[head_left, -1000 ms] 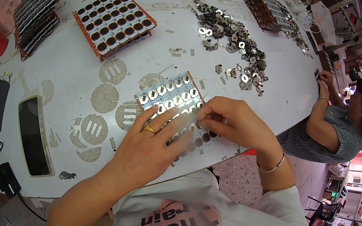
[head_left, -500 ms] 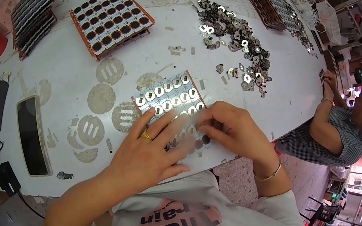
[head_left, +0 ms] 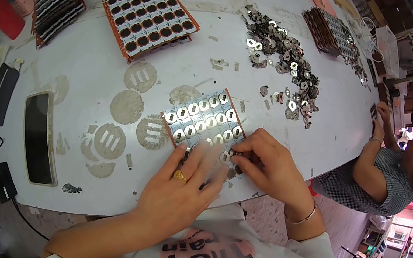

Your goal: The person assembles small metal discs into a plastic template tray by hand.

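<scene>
A board panel (head_left: 202, 115) with rows of shiny round metal clips lies near the table's front edge. My left hand (head_left: 175, 186), wearing a gold ring, rests over its lower left part with fingers apart; some fingers are smeared by motion. They hide part of the lower rows. At the panel's lower right, my right hand (head_left: 273, 169) pinches a small round metal clip (head_left: 233, 154) between thumb and forefinger, right at the board's surface. A few dark round spots show in the bottom row beneath the hands.
A stack of orange-edged panels (head_left: 150, 18) with black discs stands behind. Loose metal clips (head_left: 287, 55) are heaped at right. A phone (head_left: 39, 140) and a black adapter (head_left: 3, 182) lie left. Another person (head_left: 375, 172) sits at the table's right side.
The whole view has shifted, so the table's things appear farther right. My left hand has drawn back slightly toward me, showing more of the panel. The right hand keeps its pinch at the panel's right side.
</scene>
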Motion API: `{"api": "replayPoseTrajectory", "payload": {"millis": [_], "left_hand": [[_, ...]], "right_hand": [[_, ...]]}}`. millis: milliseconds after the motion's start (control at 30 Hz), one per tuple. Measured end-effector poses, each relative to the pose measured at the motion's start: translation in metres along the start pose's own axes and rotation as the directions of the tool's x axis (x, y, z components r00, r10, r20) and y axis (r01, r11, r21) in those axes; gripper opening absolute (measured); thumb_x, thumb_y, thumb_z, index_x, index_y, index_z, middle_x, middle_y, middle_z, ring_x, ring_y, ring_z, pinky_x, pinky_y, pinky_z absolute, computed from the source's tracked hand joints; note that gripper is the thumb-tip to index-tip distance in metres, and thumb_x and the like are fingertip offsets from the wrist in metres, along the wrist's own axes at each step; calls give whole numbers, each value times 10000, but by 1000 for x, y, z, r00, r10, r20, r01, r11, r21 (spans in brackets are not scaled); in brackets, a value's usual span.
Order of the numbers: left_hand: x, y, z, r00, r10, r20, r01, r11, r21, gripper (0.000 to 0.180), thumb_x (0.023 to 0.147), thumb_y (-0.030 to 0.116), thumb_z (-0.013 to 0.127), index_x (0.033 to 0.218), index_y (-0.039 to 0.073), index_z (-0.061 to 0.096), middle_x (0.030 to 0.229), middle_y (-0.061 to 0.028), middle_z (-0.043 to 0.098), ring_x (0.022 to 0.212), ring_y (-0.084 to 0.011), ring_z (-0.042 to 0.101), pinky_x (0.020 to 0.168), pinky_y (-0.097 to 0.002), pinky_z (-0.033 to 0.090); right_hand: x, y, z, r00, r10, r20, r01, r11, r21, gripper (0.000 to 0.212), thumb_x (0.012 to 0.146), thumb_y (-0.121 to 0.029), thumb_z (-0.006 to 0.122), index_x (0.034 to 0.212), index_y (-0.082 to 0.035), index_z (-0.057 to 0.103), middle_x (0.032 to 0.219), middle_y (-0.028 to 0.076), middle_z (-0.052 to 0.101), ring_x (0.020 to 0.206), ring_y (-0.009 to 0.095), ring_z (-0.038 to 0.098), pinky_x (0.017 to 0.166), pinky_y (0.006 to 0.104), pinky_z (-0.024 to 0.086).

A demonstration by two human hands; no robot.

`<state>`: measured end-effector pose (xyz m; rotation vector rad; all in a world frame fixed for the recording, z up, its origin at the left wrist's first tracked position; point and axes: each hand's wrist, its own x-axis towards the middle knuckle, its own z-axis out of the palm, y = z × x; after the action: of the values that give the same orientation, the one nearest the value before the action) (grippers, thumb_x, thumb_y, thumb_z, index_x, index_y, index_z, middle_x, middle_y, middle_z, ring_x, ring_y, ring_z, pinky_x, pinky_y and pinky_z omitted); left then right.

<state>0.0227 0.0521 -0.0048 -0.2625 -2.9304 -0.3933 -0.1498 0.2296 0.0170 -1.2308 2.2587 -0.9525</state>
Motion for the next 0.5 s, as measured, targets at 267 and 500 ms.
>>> {"api": "replayPoseTrajectory", "payload": {"millis": [267, 500], "left_hand": [[-6, 21, 13, 989, -40, -140, 43, 999, 20, 456, 855, 149, 699, 1303, 66, 722, 1459, -129, 646, 1307, -303, 624, 1153, -469, 465], [-8, 22, 15, 985, -106, -137, 96, 992, -80, 467, 830, 75, 678, 1291, 122, 736, 1498, -111, 614, 1386, -302, 556, 1194, -499, 411]], "right_hand": [[25, 33, -40, 947, -196, -253, 107, 939, -327, 361, 897, -6, 771, 1253, -56, 733, 1073, 112, 732, 885, 286, 634, 802, 395, 548], [42, 39, -53, 964, -192, -181, 117, 925, -361, 484, 879, 20, 745, 1355, -49, 690, 1189, 139, 735, 1027, 353, 622, 964, 448, 507]]}}
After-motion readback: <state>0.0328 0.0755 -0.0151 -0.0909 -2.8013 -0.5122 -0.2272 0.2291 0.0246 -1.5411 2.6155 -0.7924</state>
